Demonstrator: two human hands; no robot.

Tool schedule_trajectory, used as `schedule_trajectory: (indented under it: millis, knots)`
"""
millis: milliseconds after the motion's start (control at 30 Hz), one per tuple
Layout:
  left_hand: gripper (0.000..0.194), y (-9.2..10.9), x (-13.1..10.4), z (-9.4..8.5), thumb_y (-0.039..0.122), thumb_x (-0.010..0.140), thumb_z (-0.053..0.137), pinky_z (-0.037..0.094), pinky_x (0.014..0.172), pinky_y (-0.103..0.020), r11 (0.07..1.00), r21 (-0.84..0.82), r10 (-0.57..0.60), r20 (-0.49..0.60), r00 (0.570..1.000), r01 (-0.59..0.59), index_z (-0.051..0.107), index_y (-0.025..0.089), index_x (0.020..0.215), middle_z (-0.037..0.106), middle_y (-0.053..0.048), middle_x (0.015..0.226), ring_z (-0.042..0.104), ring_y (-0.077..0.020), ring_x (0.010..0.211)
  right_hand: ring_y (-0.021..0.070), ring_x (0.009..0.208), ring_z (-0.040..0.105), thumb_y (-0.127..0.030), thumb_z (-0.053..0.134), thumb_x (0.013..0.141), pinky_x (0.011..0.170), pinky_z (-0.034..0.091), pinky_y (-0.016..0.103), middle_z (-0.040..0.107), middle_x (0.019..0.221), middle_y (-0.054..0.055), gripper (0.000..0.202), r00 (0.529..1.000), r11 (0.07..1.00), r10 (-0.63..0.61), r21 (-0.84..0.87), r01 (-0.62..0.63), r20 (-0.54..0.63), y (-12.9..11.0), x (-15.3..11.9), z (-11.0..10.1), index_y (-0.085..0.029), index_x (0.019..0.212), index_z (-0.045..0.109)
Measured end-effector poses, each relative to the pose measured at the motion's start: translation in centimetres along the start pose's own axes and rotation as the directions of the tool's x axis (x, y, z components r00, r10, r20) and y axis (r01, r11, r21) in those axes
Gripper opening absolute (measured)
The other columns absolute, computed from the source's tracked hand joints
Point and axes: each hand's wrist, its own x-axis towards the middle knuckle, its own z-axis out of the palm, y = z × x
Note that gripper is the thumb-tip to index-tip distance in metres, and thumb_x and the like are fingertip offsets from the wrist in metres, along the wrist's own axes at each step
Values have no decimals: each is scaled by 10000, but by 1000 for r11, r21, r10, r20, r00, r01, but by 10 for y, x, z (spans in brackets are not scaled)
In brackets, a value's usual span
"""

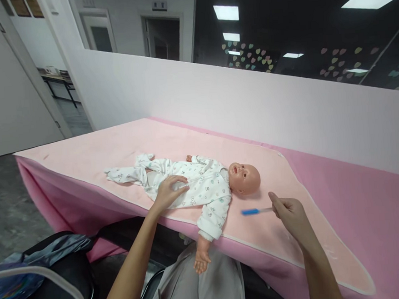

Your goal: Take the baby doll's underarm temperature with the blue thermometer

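A baby doll [244,179] in a white printed sleepsuit [201,181] lies on its back, head to the right and feet to the left. One of its arms hangs over the table's front edge. My left hand [171,191] rests on the doll's belly, thumb and fingers apart, holding nothing. To the right of the doll's head, my right hand [289,214] is closed on the end of a thin stick with a blue end [250,212]. This stick points left, below the head and apart from it. Motion smears it, so its exact kind is unclear.
A peach mat [117,139] covers part of the table, over a pink cloth [369,192]. Behind it stands a white wall [216,93] with dark glass above. A black chair [65,286] holding clothes and a plastic bag is at lower left.
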Motion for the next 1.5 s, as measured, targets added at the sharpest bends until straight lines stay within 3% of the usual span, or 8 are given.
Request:
schedule_trajectory:
  millis: [333, 500, 967, 1500]
  knots:
    - [197, 1, 0, 1, 420, 760, 617, 422, 915, -381, 1000, 2, -12, 12, 1000, 12, 648, 239, 829, 668, -37, 997, 578, -234, 997, 60, 398, 189, -620, 497, 771, 406, 176, 244, 208, 410, -60, 585, 986, 986, 18, 163, -45, 165, -6, 4, 0, -215, 412, 275]
    - [196, -1, 0, 1, 420, 758, 624, 426, 899, -368, 1000, -11, -5, 4, 1000, 5, 651, 238, 829, 670, -35, 989, 583, -230, 985, 54, 402, 161, -622, 499, 771, 406, 151, 244, 181, 419, -70, 597, 973, 958, 59, 263, -118, 224, -6, 5, -1, -223, 422, 225]
    - [202, 1, 0, 0, 430, 760, 620, 426, 904, -382, 1000, 10, -7, 6, 1000, 7, 645, 236, 814, 669, -38, 986, 578, -237, 987, 67, 433, 175, -641, 487, 759, 424, 157, 241, 191, 457, -59, 565, 994, 986, 77, 144, -88, 75, 12, 4, 9, -224, 461, 249]
    - [202, 0, 1, 0, 421, 759, 633, 424, 908, -366, 1000, 15, -3, 6, 1000, 2, 654, 234, 831, 670, -38, 987, 583, -231, 986, 49, 397, 164, -625, 519, 757, 419, 124, 233, 186, 422, -81, 574, 969, 903, 143, 375, -211, 200, 15, 3, 12, -220, 446, 258]
